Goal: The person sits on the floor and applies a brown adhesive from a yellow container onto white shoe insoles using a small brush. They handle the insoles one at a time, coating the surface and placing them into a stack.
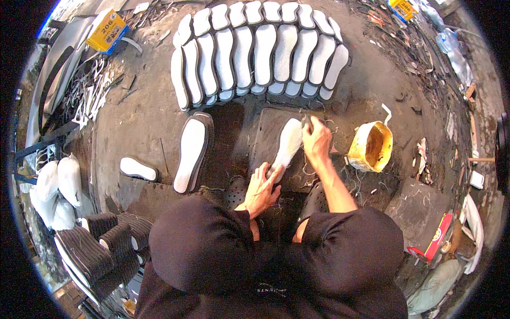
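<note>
A white-topped shoe sole lies slanted on a dark flat board between my feet. My left hand grips its heel end, fingers bent over the white surface. At the upper right edge of the same sole is my right hand, its fingers closed round a small dark piece that I cannot make out clearly. Left of the board, a short stack of white-topped soles lies on the ground. One smaller sole is farther left.
Rows of white-topped soles lean together at the far side. A yellowish tub, brown inside, stands to the right. Stacks of dark ribbed soles and white bags are at the left. A red box lies at the lower right.
</note>
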The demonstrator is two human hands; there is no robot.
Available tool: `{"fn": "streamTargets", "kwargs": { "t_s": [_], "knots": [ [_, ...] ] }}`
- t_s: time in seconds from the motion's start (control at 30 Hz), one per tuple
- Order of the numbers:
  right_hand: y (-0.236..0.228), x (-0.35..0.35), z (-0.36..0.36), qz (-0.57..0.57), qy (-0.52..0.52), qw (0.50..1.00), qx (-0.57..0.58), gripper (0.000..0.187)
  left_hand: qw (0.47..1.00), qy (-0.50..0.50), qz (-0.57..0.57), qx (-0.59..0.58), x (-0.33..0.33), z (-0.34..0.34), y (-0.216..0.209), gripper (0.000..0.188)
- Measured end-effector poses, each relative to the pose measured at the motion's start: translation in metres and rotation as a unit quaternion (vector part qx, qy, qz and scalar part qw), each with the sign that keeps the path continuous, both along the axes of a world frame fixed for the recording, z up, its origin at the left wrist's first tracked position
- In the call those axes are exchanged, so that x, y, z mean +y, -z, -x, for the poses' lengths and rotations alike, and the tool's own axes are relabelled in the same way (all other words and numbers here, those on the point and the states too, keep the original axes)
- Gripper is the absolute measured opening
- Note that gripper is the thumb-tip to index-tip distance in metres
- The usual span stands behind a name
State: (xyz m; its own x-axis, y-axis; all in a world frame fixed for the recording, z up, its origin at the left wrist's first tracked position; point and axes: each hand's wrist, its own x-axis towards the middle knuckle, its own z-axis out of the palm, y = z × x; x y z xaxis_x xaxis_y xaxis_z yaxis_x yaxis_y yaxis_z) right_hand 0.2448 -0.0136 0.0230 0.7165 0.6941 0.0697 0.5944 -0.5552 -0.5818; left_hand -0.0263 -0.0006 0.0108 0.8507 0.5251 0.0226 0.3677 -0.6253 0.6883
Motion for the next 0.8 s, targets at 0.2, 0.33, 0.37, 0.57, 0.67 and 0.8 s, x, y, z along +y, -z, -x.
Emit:
{"fn": "streamTargets", "kwargs": {
  "t_s": [0.2, 0.33, 0.37, 0.57, 0.67, 0.8],
  "knots": [
    [-0.018, 0.046, -0.049, 0.054, -0.389, 0.918, -0.052, 0.033, 1.000, 0.008, 0.023, 0.011, -0.001, -0.001, -0.004, 0.088],
    [-0.029, 0.054, -0.057, 0.047, -0.433, 0.897, -0.077, 0.039, 0.999, 0.007, 0.051, 0.004, 0.004, 0.001, -0.009, 0.090],
    [-0.033, 0.049, -0.060, 0.032, -0.396, 0.913, -0.099, 0.039, 0.999, 0.001, 0.054, 0.005, 0.002, 0.003, -0.007, 0.089],
    [-0.007, -0.061, -0.015, -0.009, -0.290, 0.956, -0.051, 0.046, 0.996, 0.006, 0.086, -0.014, 0.004, 0.000, 0.005, 0.087],
    [-0.014, -0.048, -0.020, 0.007, -0.302, 0.952, -0.050, 0.046, 0.996, 0.006, 0.087, -0.020, 0.009, -0.001, 0.009, 0.086],
    [-0.014, -0.006, -0.070, 0.015, -0.220, 0.975, -0.026, 0.037, 0.995, 0.010, 0.096, -0.022, 0.010, -0.024, 0.003, 0.084]
  ]
}}
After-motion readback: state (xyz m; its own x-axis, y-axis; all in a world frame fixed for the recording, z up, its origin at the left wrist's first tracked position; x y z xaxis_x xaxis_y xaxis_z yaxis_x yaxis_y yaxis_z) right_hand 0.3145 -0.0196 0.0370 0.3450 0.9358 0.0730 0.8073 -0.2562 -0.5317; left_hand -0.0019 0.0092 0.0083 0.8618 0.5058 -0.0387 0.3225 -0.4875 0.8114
